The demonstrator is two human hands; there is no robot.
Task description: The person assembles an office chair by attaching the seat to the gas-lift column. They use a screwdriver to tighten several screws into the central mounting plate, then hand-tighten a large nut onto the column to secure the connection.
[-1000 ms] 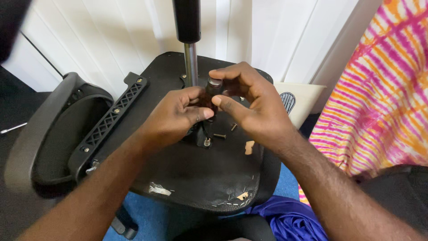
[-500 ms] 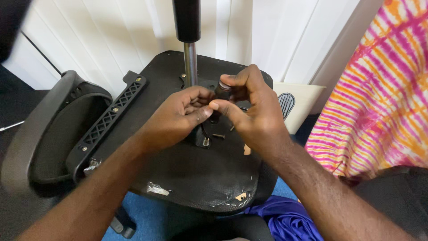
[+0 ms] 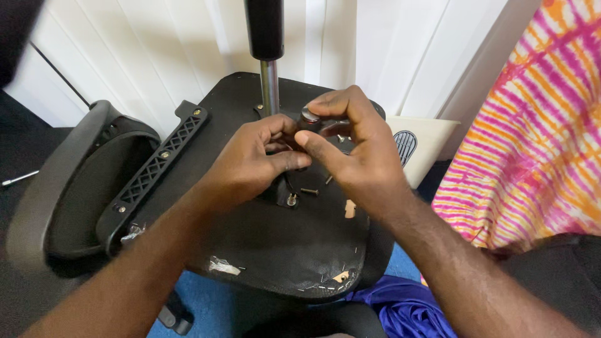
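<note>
White panelled wall [image 3: 156, 56] behind, blue floor [image 3: 213, 307] below, striped pink-orange cloth [image 3: 532, 144] at rt.

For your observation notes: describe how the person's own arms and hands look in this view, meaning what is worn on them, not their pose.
Both forearms are bare, with no sleeves in view. The left hand and right hand wear no gloves, and no rings, watch or bracelet show. Fingernails are short. Nothing is marked on either arm.
</note>
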